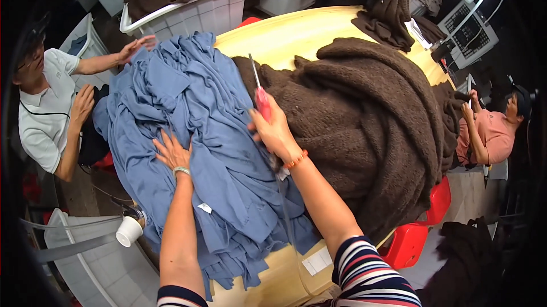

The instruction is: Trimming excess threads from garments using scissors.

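A person's left hand [175, 152] lies flat, fingers spread, on heaped blue fabric [222, 119], beside a pile of brown knit [364, 107]. The right hand [273, 130], raised over where the two meet, grips a red-handled tool [262, 103], its slim metal blade [253, 70] pointing away (motion blur hides its exact kind). A careless dip could snag the loose folds on that bare tip. Around the pale wooden surface [285, 27] are co-workers, a white tub [196, 19] of dark cloth and red stools [406, 245].
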`<state>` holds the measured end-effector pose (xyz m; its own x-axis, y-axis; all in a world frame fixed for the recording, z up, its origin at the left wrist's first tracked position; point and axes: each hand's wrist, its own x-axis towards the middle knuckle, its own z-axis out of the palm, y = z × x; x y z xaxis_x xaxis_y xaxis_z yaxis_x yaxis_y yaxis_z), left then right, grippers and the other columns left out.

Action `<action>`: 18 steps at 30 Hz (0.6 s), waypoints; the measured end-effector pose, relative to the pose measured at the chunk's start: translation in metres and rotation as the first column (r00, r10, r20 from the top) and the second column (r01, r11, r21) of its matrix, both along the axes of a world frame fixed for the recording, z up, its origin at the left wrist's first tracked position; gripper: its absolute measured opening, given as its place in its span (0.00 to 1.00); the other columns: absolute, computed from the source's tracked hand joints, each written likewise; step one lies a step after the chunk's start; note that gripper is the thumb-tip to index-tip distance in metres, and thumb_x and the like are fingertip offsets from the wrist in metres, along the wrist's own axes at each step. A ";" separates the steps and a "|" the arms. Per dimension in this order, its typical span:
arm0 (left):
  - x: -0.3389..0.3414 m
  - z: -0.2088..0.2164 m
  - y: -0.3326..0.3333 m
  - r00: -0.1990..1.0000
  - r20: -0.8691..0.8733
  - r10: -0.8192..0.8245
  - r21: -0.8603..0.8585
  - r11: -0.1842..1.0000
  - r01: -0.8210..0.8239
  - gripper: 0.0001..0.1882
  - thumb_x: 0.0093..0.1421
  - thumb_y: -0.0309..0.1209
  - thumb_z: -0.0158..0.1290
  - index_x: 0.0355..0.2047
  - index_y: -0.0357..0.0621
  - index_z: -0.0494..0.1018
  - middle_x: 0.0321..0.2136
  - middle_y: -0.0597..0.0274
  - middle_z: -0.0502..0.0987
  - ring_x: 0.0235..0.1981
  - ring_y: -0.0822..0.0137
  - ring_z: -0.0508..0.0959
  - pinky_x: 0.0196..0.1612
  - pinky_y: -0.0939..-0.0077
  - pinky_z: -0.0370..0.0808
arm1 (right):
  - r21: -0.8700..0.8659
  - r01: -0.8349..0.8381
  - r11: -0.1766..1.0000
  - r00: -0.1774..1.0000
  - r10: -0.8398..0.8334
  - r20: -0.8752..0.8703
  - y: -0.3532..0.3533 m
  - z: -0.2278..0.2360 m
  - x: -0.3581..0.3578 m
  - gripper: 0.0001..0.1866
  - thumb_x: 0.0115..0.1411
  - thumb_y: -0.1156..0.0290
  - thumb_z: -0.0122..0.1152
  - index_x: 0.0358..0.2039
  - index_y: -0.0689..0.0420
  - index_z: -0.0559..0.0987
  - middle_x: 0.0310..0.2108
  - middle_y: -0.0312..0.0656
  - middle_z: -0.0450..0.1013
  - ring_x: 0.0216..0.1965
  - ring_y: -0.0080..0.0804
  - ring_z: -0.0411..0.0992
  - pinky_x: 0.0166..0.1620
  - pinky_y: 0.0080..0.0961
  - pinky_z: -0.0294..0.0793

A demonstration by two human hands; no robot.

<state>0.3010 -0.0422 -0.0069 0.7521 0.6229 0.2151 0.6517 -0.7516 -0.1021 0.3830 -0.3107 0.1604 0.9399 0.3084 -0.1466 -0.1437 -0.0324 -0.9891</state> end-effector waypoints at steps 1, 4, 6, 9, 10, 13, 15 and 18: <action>0.002 0.003 0.000 1.000 -0.001 -0.001 0.002 1.000 0.001 0.45 0.49 0.65 0.53 0.60 0.51 0.62 0.66 0.63 0.53 0.66 0.41 0.48 0.56 0.36 0.53 | 0.002 0.001 1.000 1.000 -0.001 -0.001 -0.015 -0.007 -0.015 0.29 0.61 0.69 0.55 0.62 0.52 0.59 0.32 0.38 0.70 0.26 0.21 0.70 0.22 0.18 0.71; -0.002 0.010 0.015 1.000 0.005 0.019 -0.041 0.999 -0.019 0.45 0.50 0.59 0.56 0.63 0.51 0.58 0.65 0.61 0.54 0.66 0.41 0.48 0.57 0.37 0.54 | -0.048 -0.081 0.996 0.996 0.079 -0.046 -0.042 -0.048 -0.047 0.29 0.61 0.70 0.55 0.62 0.52 0.59 0.31 0.38 0.69 0.25 0.20 0.69 0.23 0.20 0.71; 0.005 0.030 -0.002 0.972 0.233 -0.011 -0.289 0.954 0.080 0.44 0.52 0.55 0.57 0.64 0.50 0.56 0.65 0.59 0.54 0.66 0.40 0.49 0.58 0.38 0.53 | -0.215 -0.047 0.975 0.906 0.132 0.402 -0.071 -0.108 -0.041 0.30 0.61 0.71 0.54 0.63 0.52 0.59 0.31 0.38 0.69 0.25 0.21 0.68 0.25 0.23 0.72; -0.003 0.114 -0.074 0.818 0.562 -0.124 -0.339 0.868 0.364 0.41 0.55 0.41 0.56 0.66 0.48 0.51 0.63 0.54 0.59 0.64 0.42 0.54 0.63 0.44 0.49 | -0.149 -0.117 0.982 0.993 0.115 -0.023 -0.080 -0.102 -0.039 0.31 0.61 0.69 0.55 0.64 0.54 0.58 0.31 0.38 0.70 0.25 0.22 0.68 0.25 0.24 0.71; 0.002 0.136 -0.105 0.712 0.636 -0.298 -0.194 0.831 0.521 0.40 0.55 0.40 0.55 0.66 0.47 0.52 0.62 0.54 0.61 0.64 0.44 0.55 0.64 0.46 0.47 | -0.211 -0.115 0.971 0.993 0.119 0.009 -0.085 -0.101 -0.033 0.31 0.61 0.68 0.55 0.64 0.54 0.58 0.31 0.39 0.70 0.23 0.23 0.68 0.24 0.24 0.71; 0.018 0.131 -0.173 0.465 0.512 -0.722 -0.101 0.487 0.867 0.30 0.54 0.38 0.55 0.58 0.47 0.65 0.58 0.54 0.66 0.64 0.47 0.56 0.65 0.46 0.46 | -0.397 -0.027 0.917 0.985 0.092 0.145 -0.093 -0.122 -0.009 0.31 0.62 0.68 0.54 0.64 0.54 0.57 0.35 0.43 0.72 0.23 0.25 0.71 0.21 0.24 0.72; 0.010 0.102 -0.175 0.513 0.283 -0.810 -0.187 0.478 0.858 0.33 0.55 0.45 0.56 0.58 0.47 0.64 0.52 0.55 0.72 0.63 0.50 0.59 0.66 0.45 0.45 | -0.299 -0.082 0.951 0.995 0.095 0.031 -0.080 -0.105 -0.005 0.30 0.61 0.68 0.55 0.63 0.54 0.58 0.37 0.44 0.72 0.25 0.26 0.73 0.21 0.23 0.72; -0.002 0.091 -0.175 0.528 0.107 -0.843 -0.190 0.504 0.843 0.27 0.53 0.46 0.58 0.50 0.46 0.72 0.44 0.56 0.76 0.59 0.52 0.64 0.65 0.46 0.47 | -0.294 -0.138 0.946 0.987 0.107 -0.121 -0.101 -0.112 0.014 0.34 0.60 0.61 0.53 0.63 0.58 0.53 0.31 0.48 0.74 0.22 0.30 0.71 0.19 0.27 0.69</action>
<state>0.2992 -0.2173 0.0843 0.9448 -0.2789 0.1721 -0.3001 -0.9472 0.1128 0.3969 -0.4113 0.0480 0.8729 0.3468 -0.3432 -0.2192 -0.3496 -0.9109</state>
